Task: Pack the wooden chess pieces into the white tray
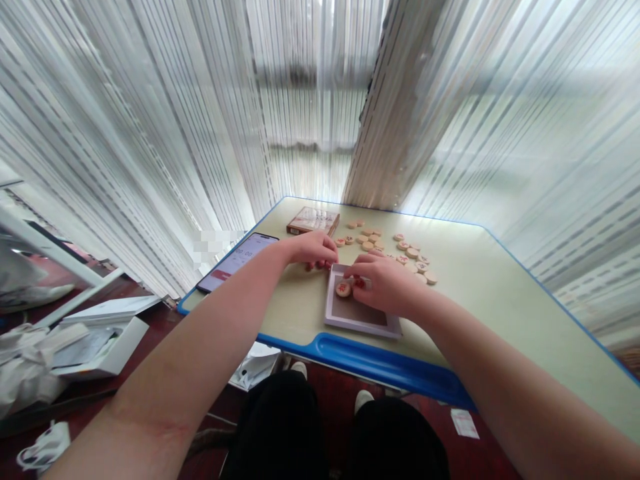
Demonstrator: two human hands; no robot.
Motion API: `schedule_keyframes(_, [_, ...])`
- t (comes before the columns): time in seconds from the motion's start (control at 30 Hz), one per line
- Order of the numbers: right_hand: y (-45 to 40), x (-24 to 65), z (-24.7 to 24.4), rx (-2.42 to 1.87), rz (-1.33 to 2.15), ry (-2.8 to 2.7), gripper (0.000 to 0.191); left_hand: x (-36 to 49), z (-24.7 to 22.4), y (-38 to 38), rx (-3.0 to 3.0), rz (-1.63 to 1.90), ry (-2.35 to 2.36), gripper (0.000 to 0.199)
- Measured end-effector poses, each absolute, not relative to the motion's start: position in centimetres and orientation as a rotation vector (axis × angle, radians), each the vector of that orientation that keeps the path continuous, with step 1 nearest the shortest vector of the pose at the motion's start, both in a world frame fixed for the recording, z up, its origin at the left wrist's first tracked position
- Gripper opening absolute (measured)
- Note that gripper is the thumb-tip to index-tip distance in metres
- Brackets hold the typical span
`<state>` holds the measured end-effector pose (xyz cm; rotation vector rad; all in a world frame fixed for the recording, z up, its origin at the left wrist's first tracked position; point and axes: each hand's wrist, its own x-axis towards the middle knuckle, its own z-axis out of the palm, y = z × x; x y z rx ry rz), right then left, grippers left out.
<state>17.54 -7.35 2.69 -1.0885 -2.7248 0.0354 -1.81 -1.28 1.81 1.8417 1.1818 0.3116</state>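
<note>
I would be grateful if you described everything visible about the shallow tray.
The shallow tray is rectangular, with a pale lilac-grey rim and brown floor, perhaps cardboard. It lies flat, open side up, near the front edge of the blue-edged table. A red-marked xiangqi piece lies inside at left; the right hand hides the tray's far right part, contact unclear.

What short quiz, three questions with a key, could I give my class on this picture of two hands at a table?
1. Which is over the tray: the left hand or the right hand?
2. True or false: the phone lies on the table, left of the flat box.
3. Fill in: the leftmost round piece in the tray bears a ____ mark.

Key: 1. The right hand. 2. True. 3. Red.
</note>
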Motion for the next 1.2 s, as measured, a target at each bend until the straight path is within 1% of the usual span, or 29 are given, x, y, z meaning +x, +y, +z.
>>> schedule_keyframes(0.2, [-7.6, 17.7, 3.0, -1.018, 0.234, -2.825, 0.018, -1.8, 1.9, -1.3, 1.833, 0.310, 1.188, 0.016])
schedule_keyframes(0.23, [-7.7, 17.7, 3.1, -1.011, 0.260, -2.829, 0.020, -1.8, 1.8, -1.3, 1.828, 0.303, 1.188, 0.016])
schedule_keyframes(0.33, [-8.1, 17.6, 3.5, -0.901, 0.339, -2.814, 0.035, -1.8, 1.8, -1.3, 1.814, 0.314, 1.192, 0.016])
schedule_keyframes(0.4, [-8.3, 17.4, 3.5, -0.816, 0.385, -2.813, 0.038, -1.8, 1.7, -1.3, 1.814, 0.320, 1.185, 0.016])
schedule_keyframes(0.53, [-8.4, 17.1, 3.2, -0.835, 0.406, -2.773, 0.025, -1.9, 1.5, -1.1, 1.840, 0.327, 1.186, 0.016])
schedule_keyframes(0.7, [-8.5, 16.9, 3.0, -0.862, 0.471, -2.764, 0.027, -1.9, 1.2, -1.0, 1.853, 0.333, 1.190, 0.015])
schedule_keyframes(0.77, [-8.6, 16.8, 2.9, -0.828, 0.491, -2.787, 0.023, -1.8, 1.3, -1.0, 1.852, 0.340, 1.194, 0.015])
schedule_keyframes(0.83, [-8.6, 16.6, 2.7, -0.803, 0.471, -2.798, 0.019, -1.9, 1.4, -1.1, 1.853, 0.337, 1.198, 0.015])
schedule_keyframes(0.9, [-8.5, 16.5, 2.5, -0.818, 0.412, -2.791, 0.018, -1.9, 1.7, -1.3, 1.855, 0.324, 1.200, 0.016])
schedule_keyframes(1.07, [-8.5, 16.4, 2.5, -1.091, 0.184, -2.725, 0.018, -2.1, 2.0, -1.4, 1.860, 0.291, 1.173, 0.013])
schedule_keyframes(1.2, [-8.7, 16.3, 2.9, -1.241, 0.041, -2.732, 0.030, -2.3, 1.8, -1.2, 1.866, 0.265, 1.154, 0.012])
